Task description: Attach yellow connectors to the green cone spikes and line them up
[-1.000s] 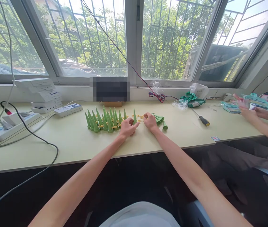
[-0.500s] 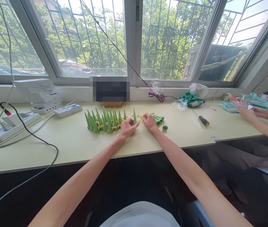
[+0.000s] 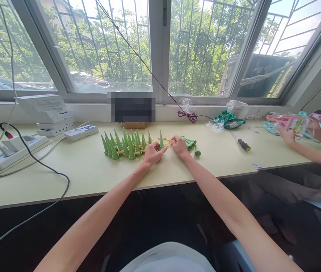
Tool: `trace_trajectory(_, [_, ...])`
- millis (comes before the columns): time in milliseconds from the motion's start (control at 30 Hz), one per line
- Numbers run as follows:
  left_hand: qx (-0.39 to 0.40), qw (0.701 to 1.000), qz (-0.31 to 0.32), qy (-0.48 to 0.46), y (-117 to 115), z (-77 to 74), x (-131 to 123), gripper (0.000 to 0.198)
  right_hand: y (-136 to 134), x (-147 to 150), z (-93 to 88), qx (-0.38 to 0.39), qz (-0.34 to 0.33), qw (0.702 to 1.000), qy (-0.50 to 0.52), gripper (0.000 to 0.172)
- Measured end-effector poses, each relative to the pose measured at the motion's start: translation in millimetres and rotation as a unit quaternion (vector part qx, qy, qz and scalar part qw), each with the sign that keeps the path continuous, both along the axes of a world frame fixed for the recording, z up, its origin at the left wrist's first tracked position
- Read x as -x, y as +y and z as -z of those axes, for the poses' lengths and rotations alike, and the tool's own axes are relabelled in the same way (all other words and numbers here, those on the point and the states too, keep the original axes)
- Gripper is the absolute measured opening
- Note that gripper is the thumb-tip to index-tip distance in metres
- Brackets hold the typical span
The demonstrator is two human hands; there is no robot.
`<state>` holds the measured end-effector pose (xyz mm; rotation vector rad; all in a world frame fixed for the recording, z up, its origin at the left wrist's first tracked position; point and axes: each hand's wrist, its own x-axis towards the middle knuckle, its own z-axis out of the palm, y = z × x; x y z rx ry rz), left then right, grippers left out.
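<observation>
Several green cones (image 3: 123, 145) stand upright in rows on the pale table (image 3: 92, 170), with small yellow pieces among them. My left hand (image 3: 152, 153) rests beside the rightmost upright cone (image 3: 161, 139), fingers curled and pinched toward it. My right hand (image 3: 179, 146) is closed in a pinch on a small yellow piece (image 3: 169, 141) just right of that cone. A few more green cones (image 3: 192, 144) lie on their sides past my right hand.
A power strip (image 3: 10, 151) with black cable sits far left, white boxes (image 3: 51, 113) behind it. A screwdriver (image 3: 241, 142) and plastic bags (image 3: 228, 117) lie to the right. Another person's hands (image 3: 287, 134) handle a pink packet at far right.
My hands have stayed in place. The other person at the right has lifted a pink packet off the table.
</observation>
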<state>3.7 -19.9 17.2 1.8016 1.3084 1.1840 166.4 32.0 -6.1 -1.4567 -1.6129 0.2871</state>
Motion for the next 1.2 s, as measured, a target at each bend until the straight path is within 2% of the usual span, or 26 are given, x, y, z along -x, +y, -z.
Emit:
trace_trajectory(167, [-0.002,1.0,0.002,-0.002,-1.1,-1.3,-0.2,0.034,1.5,-0.5,0.7,-0.009,-0.003,1.0,0.004,0.021])
trace_trajectory(333, [-0.002,1.0,0.001,-0.004,0.0,-0.4,0.2,0.035,-0.9,0.8,-0.7,-0.053,0.004,0.998,0.015,0.024])
trace_trajectory(500, [-0.01,1.0,0.003,-0.011,1.6,1.7,1.6,0.035,-8.3,0.3,-7.6,-0.109,0.067,0.991,0.039,0.028])
trace_trajectory(600, [-0.005,1.0,0.003,-0.009,0.0,0.8,2.1,0.033,-8.9,-8.6,-20.1,-0.133,0.105,0.985,0.037,0.026])
trace_trajectory(700, [0.004,1.0,0.007,-0.005,-2.0,-0.8,2.2,0.033,-3.7,-23.9,-39.0,-0.09,0.115,0.989,0.008,0.021])
trace_trajectory(867, [-0.001,1.0,0.011,-0.011,-1.0,1.2,2.6,0.035,9.6,-44.5,-62.8,0.034,0.012,0.994,-0.1,0.014])
trace_trajectory(1033, [-0.012,1.0,0.022,-0.001,3.2,7.1,4.0,0.035,17.0,-49.2,-64.3,0.082,-0.026,0.973,-0.214,0.027])
trace_trajectory(1200, [-0.015,1.0,0.017,0.004,3.4,7.7,4.0,0.034,18.3,-49.9,-58.8,0.123,-0.078,0.961,-0.234,0.027])
